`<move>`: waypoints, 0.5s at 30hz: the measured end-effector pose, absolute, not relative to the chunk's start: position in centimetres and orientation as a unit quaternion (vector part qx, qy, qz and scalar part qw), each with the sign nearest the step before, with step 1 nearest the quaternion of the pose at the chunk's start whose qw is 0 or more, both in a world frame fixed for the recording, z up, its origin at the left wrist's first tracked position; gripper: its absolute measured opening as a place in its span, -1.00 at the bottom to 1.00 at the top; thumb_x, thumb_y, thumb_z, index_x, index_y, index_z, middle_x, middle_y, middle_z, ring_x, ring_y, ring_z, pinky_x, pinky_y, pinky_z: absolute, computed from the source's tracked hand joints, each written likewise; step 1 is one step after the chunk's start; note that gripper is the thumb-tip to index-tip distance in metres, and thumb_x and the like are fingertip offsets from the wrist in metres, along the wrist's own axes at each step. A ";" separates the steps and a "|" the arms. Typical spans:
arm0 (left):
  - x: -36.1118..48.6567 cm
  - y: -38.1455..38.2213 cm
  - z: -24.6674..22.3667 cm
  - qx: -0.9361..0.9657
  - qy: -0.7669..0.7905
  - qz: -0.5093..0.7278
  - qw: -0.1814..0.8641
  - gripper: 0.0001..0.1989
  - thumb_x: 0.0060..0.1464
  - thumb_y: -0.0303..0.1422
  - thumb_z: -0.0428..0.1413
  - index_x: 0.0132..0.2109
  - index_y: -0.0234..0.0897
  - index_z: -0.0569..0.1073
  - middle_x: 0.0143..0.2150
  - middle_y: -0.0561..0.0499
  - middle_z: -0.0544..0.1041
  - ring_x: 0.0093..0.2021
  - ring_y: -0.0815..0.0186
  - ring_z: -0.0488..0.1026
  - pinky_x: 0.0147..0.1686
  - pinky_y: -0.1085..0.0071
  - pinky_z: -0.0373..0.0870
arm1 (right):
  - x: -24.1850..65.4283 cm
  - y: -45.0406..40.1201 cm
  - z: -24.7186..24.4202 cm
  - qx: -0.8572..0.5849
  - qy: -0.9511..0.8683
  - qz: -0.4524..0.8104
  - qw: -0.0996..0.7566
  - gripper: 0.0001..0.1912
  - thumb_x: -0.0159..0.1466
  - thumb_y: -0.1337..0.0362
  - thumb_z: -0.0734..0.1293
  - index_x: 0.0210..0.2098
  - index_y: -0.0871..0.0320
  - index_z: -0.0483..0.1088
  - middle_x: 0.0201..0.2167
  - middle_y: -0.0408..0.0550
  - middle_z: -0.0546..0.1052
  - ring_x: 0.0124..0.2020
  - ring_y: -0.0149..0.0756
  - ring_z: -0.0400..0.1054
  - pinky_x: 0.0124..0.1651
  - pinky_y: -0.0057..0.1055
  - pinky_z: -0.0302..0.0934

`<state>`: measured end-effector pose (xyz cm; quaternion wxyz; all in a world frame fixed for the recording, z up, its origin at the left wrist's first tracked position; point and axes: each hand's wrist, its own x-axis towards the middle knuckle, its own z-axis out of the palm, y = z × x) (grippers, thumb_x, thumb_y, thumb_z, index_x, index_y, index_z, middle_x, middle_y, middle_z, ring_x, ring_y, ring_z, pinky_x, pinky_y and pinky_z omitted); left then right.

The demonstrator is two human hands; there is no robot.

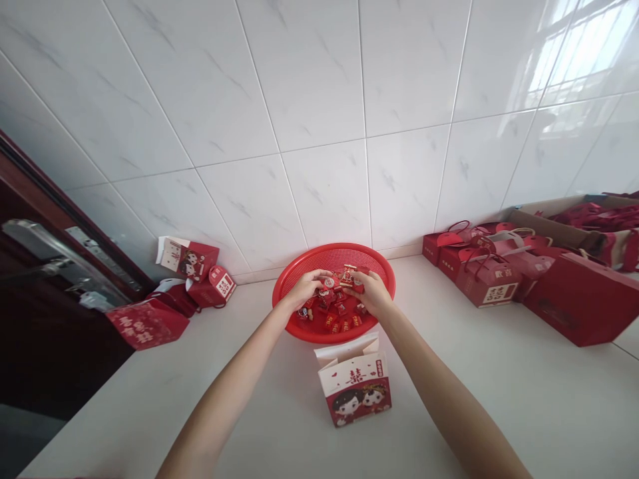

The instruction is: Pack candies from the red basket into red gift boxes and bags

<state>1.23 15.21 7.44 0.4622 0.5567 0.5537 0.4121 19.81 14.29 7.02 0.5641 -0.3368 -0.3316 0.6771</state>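
Now, left hand (309, 287) & right hand (369, 293), fingers pinching red-wrapped sweets (329, 283) over red basket (344, 255), ctr frame; open box (357, 392) upright, lower ctr, prob. close for easy reach.

Both arms bare and extended over the table (249, 426), converging toward the middle of its far edge. Left forearm (239, 372) slants up and rightward; right forearm (439, 386) slants up and leftward, the pair narrowing like a wedge. Left wrist (288, 305) close to straight. Right wrist (391, 314) roughly in line with its arm. Left hand (307, 289): back upward, fingers pointing inward, bent toward the tips. Right hand (372, 293): turned inward, fingers curled. Hands level, facing, near each other, not touching. Fingertips too small to judge; firmness of either grip unclear.
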 end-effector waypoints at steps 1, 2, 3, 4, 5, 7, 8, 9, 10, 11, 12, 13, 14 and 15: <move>1.3 15.1 7.5 0.551 0.554 0.416 0.465 -0.65 -0.17 -0.62 0.08 -0.21 -0.27 0.57 -0.20 -0.04 0.62 -0.31 0.32 0.52 -0.36 0.46 0.45 | 19.8 14.3 7.0 -0.336 -0.324 0.682 0.563 -0.87 0.04 0.34 0.42 -0.49 0.12 0.35 -0.43 -0.11 0.52 -0.30 -0.27 0.47 -0.27 -0.35 0.48; 1.3 15.1 7.5 0.546 0.555 0.420 0.466 -0.64 -0.18 -0.62 0.08 -0.20 -0.27 0.57 -0.18 -0.04 0.62 -0.32 0.34 0.52 -0.38 0.49 0.44 | 19.8 14.3 7.1 -0.335 -0.314 0.689 0.561 -0.87 0.04 0.34 0.42 -0.48 0.13 0.36 -0.42 -0.11 0.53 -0.29 -0.27 0.48 -0.26 -0.35 0.48; 1.4 15.0 7.6 0.542 0.556 0.425 0.465 -0.62 -0.18 -0.62 0.08 -0.18 -0.26 0.56 -0.14 -0.05 0.61 -0.32 0.35 0.52 -0.40 0.51 0.43 | 19.8 14.3 7.1 -0.335 -0.304 0.695 0.558 -0.88 0.05 0.34 0.43 -0.47 0.13 0.37 -0.41 -0.11 0.54 -0.28 -0.27 0.48 -0.25 -0.35 0.48; 1.4 15.0 7.6 0.538 0.557 0.431 0.463 -0.62 -0.17 -0.62 0.10 -0.16 -0.25 0.55 -0.09 -0.06 0.60 -0.33 0.36 0.52 -0.42 0.52 0.43 | 19.8 14.3 7.1 -0.334 -0.298 0.699 0.557 -0.88 0.05 0.34 0.43 -0.47 0.13 0.38 -0.41 -0.11 0.55 -0.27 -0.26 0.48 -0.24 -0.35 0.48; 1.4 14.9 7.6 0.536 0.557 0.438 0.459 -0.61 -0.16 -0.61 0.12 -0.13 -0.24 0.55 -0.05 -0.06 0.59 -0.32 0.37 0.52 -0.42 0.53 0.42 | 19.8 14.3 7.1 -0.333 -0.294 0.702 0.557 -0.87 0.04 0.34 0.44 -0.46 0.13 0.39 -0.40 -0.12 0.55 -0.27 -0.27 0.48 -0.24 -0.35 0.47; 1.4 14.9 7.6 0.532 0.560 0.450 0.449 -0.62 -0.14 -0.57 0.18 -0.10 -0.24 0.53 0.01 -0.09 0.57 -0.31 0.36 0.52 -0.41 0.53 0.43 | 19.8 14.3 7.1 -0.332 -0.287 0.705 0.557 -0.85 0.03 0.33 0.46 -0.46 0.13 0.40 -0.41 -0.12 0.56 -0.27 -0.27 0.48 -0.23 -0.35 0.47; 1.3 14.9 7.6 0.530 0.562 0.455 0.443 -0.62 -0.13 -0.54 0.21 -0.09 -0.24 0.52 0.03 -0.10 0.56 -0.29 0.35 0.53 -0.40 0.52 0.44 | 19.8 14.3 7.1 -0.332 -0.286 0.706 0.557 -0.85 0.03 0.33 0.47 -0.46 0.13 0.41 -0.41 -0.13 0.56 -0.27 -0.27 0.48 -0.22 -0.34 0.47; 1.3 14.9 7.6 0.528 0.564 0.460 0.438 -0.62 -0.12 -0.52 0.24 -0.08 -0.24 0.52 0.04 -0.12 0.55 -0.27 0.34 0.53 -0.39 0.51 0.46 | 19.8 14.3 7.1 -0.331 -0.285 0.707 0.557 -0.84 0.02 0.32 0.48 -0.45 0.13 0.41 -0.42 -0.13 0.56 -0.28 -0.26 0.48 -0.22 -0.33 0.46; 1.2 14.9 7.5 0.526 0.567 0.464 0.432 -0.62 -0.12 -0.50 0.25 -0.07 -0.24 0.52 0.05 -0.13 0.54 -0.26 0.32 0.53 -0.38 0.50 0.46 | 19.8 14.3 7.1 -0.331 -0.285 0.707 0.556 -0.84 0.02 0.32 0.49 -0.45 0.14 0.42 -0.42 -0.12 0.56 -0.28 -0.25 0.48 -0.22 -0.33 0.46; 1.2 14.9 7.5 0.524 0.569 0.468 0.427 -0.61 -0.12 -0.48 0.27 -0.06 -0.23 0.52 0.06 -0.13 0.54 -0.26 0.32 0.53 -0.38 0.49 0.47 | 19.8 14.3 7.1 -0.330 -0.285 0.708 0.556 -0.84 0.02 0.32 0.49 -0.45 0.14 0.42 -0.42 -0.12 0.57 -0.28 -0.24 0.49 -0.22 -0.32 0.46; 1.1 14.9 7.4 0.523 0.570 0.472 0.422 -0.60 -0.12 -0.46 0.28 -0.06 -0.23 0.52 0.07 -0.14 0.54 -0.26 0.31 0.53 -0.39 0.48 0.47 | 19.8 14.3 7.1 -0.329 -0.287 0.708 0.555 -0.84 0.02 0.32 0.49 -0.44 0.15 0.43 -0.42 -0.11 0.57 -0.27 -0.23 0.49 -0.21 -0.31 0.46; 1.0 15.0 7.4 0.524 0.570 0.476 0.417 -0.60 -0.12 -0.43 0.30 -0.05 -0.23 0.52 0.06 -0.14 0.54 -0.27 0.31 0.53 -0.39 0.47 0.47 | 19.8 14.2 7.1 -0.328 -0.288 0.708 0.555 -0.84 0.03 0.32 0.49 -0.44 0.15 0.43 -0.42 -0.10 0.58 -0.26 -0.22 0.50 -0.20 -0.30 0.45; 1.0 15.0 7.3 0.525 0.569 0.479 0.413 -0.60 -0.12 -0.41 0.31 -0.06 -0.23 0.52 0.05 -0.14 0.55 -0.27 0.30 0.53 -0.39 0.47 0.47 | 19.8 14.2 7.2 -0.327 -0.289 0.708 0.555 -0.84 0.03 0.32 0.49 -0.43 0.15 0.44 -0.42 -0.09 0.58 -0.26 -0.22 0.50 -0.19 -0.30 0.45; 1.0 15.0 7.2 0.527 0.567 0.483 0.408 -0.61 -0.12 -0.40 0.31 -0.07 -0.23 0.53 0.03 -0.14 0.56 -0.27 0.30 0.54 -0.38 0.47 0.48 | 19.8 14.2 7.2 -0.328 -0.290 0.707 0.555 -0.85 0.03 0.32 0.49 -0.43 0.15 0.44 -0.42 -0.08 0.59 -0.25 -0.21 0.50 -0.18 -0.30 0.44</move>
